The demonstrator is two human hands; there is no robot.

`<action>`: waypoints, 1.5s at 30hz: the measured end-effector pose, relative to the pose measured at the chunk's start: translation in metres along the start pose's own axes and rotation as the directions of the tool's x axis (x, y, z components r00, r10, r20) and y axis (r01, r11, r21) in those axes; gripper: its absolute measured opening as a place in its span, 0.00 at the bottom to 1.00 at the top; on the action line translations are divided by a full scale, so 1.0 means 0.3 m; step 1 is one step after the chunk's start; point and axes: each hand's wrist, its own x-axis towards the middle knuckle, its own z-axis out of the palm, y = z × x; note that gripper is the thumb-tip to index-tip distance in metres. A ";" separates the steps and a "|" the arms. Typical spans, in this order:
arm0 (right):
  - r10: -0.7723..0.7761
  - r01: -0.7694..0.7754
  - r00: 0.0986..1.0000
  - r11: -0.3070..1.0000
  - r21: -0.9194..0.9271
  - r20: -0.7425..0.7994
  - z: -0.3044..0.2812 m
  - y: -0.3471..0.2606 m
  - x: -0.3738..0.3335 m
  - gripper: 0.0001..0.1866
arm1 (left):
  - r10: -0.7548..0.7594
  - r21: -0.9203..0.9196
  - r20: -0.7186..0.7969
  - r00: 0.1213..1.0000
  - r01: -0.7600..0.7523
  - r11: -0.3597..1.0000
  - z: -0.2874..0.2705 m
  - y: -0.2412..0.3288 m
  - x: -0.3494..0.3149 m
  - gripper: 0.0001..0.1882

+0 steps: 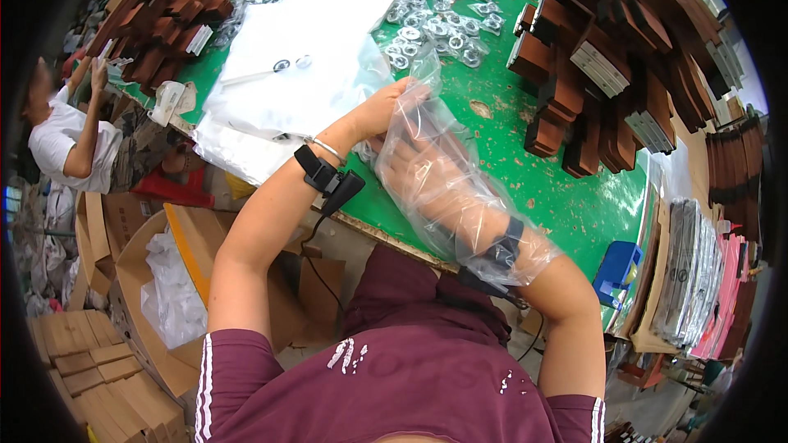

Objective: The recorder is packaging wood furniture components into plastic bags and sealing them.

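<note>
A clear plastic bag (pixel 460 184) is drawn over my right hand (pixel 414 166) and forearm, reaching past the dark wrist strap. Through the creased film the fingers of that hand look bent. A brownish patch shows beside them, but what it is I cannot make out. My left hand (pixel 384 113) pinches the bag near its far end, where a loose corner sticks up. Both hands are above the near edge of the green table (pixel 525 189). Beside my left hand lies a stack of white plastic bags (pixel 304 33).
Small bagged metal rings (pixel 447 29) cover the table's far part. Stacked brown pieces with metal strips (pixel 595 70) rise at right; more brown pieces (pixel 168 29) stand far left. A blue tape dispenser (pixel 617 272) sits at the right edge. An open carton (pixel 135 267) and another person (pixel 78 135) are left.
</note>
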 end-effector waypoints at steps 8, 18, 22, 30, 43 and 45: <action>0.181 -0.102 0.957 0.942 0.319 -0.228 -0.021 0.002 0.005 0.13 | -0.056 0.002 -0.033 0.998 0.056 0.998 0.014 0.019 -0.005 0.18; 0.295 -0.284 0.955 0.930 0.234 -0.011 -0.011 -0.006 0.009 0.14 | 0.024 0.073 -0.088 0.996 -0.017 0.997 0.018 -0.012 0.004 0.18; 0.314 -0.469 0.866 0.778 0.417 0.388 -0.144 0.045 0.067 0.11 | -0.019 0.070 -0.035 0.999 0.022 0.997 -0.009 -0.040 0.006 0.17; 0.814 -0.256 0.243 -0.471 0.844 0.528 -0.265 0.101 -0.024 0.15 | 0.044 0.114 -0.158 0.986 -0.026 0.993 0.004 -0.039 -0.003 0.17; 0.718 -0.530 0.695 0.494 0.689 0.020 -0.013 0.106 -0.276 0.20 | 0.076 -0.066 -0.297 0.952 -0.100 0.993 0.067 -0.067 0.020 0.19; 0.667 -0.646 0.689 0.390 0.655 0.282 -0.123 0.109 -0.306 0.20 | -0.021 0.151 -0.361 0.932 0.081 0.985 0.059 -0.062 0.022 0.23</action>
